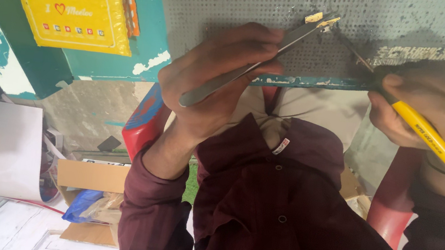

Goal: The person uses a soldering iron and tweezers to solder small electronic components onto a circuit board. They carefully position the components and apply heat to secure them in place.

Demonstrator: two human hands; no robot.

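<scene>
The left hand [222, 80], in the middle of the frame, has its grip closed around a pair of long grey metal tweezers [252, 61]; the tweezers run up and to the right, and their tips pinch a small pale, yellowish component [320, 19] at the top centre, against the grey perforated bench [236, 4]. The right hand [437, 105], at the right edge, has its grip closed on a yellow-handled tool [425, 134]; its thin dark shaft [354, 50] slants up and to the left, and its tip sits just beside the component, though I cannot tell whether it touches. The bench has a chipped teal edge [316, 82] below the tools; a yellow padded envelope [69, 1] lies in the upper left of the frame. A dark maroon buttoned shirt [269, 203] fills the lower centre, with a red seat [147, 122] behind it; a cardboard box [91, 177] and a curled white sheet [10, 151] lie on the floor at lower left.
</scene>
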